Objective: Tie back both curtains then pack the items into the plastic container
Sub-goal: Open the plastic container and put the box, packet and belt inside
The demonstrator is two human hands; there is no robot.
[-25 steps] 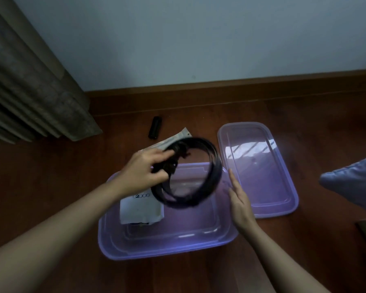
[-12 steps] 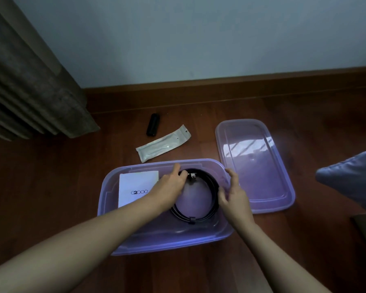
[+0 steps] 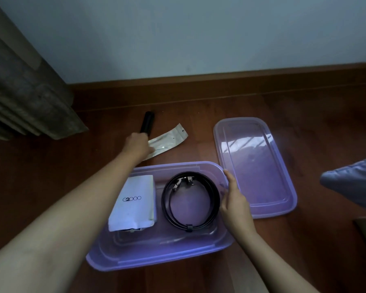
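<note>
A purple plastic container [image 3: 156, 256] lies open on the wood floor. Inside it are a white G2000 packet [image 3: 133, 204] on the left and a coiled black belt [image 3: 167, 210] on the right. My left hand [image 3: 136, 145] is stretched past the container's far rim and lies over the near end of a slim white sachet [image 3: 169, 138], next to a black cylinder [image 3: 147, 121]. Its fingers are hidden, so I cannot tell whether it holds anything. My right hand [image 3: 235, 199] rests on the container's right rim, with the thumb along the edge beside the belt.
The container's purple lid [image 3: 256, 166] lies flat on the floor to the right. A grey-brown curtain [image 3: 25, 98] hangs down to the floor at far left. A blue-grey cushion [image 3: 353, 182] pokes in at the right edge. Wall and wooden skirting run behind.
The belt went from my left hand, above the container, down into it. My left hand let go and reached out to the sachet and the cylinder. My right hand stayed at the right rim.
</note>
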